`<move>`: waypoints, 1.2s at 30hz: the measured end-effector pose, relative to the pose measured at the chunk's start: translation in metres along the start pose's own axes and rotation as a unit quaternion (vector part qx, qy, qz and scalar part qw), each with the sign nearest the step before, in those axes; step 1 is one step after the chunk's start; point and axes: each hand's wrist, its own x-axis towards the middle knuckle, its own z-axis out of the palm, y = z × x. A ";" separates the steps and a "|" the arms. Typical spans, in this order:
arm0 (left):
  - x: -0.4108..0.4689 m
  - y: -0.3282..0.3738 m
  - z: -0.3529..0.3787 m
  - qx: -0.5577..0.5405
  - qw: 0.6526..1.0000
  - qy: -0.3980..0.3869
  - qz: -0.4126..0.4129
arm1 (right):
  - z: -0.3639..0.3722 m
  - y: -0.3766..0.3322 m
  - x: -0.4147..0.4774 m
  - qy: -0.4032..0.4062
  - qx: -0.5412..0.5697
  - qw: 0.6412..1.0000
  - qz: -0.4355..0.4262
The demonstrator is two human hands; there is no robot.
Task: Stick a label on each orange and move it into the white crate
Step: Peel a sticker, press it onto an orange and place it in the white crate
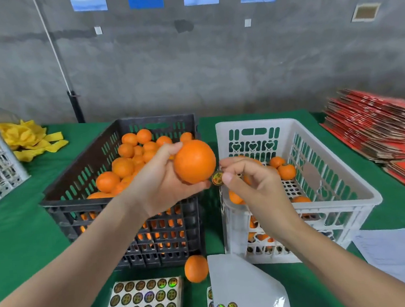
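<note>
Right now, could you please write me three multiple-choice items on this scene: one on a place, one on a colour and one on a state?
1. Where does the loose orange lie? A) on the cloth before the black crate; B) on red cardboard; C) on the yellow pile.
2. What colour is the cloth? A) red; B) green; C) blue.
3. What is the right hand doing? A) resting flat; B) pinching a round label in its fingers; C) gripping an orange.
Answers: 1 A, it sits by the crate's near wall, beside the label sheets; 2 B, green shows on every side; 3 B, the label sits between thumb and fingertip, near the held orange that the left hand grips.
</note>
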 end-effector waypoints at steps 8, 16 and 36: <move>0.004 -0.031 0.018 0.017 0.999 0.009 -0.047 | -0.005 0.002 0.003 0.019 -0.093 0.995 -0.010; 0.005 -0.040 0.023 0.026 0.999 0.011 -0.037 | -0.013 0.009 0.004 0.017 -0.200 0.978 -0.047; 0.030 -0.070 0.046 0.070 0.997 -0.025 -0.036 | -0.061 0.019 0.031 -0.164 -0.287 0.943 0.032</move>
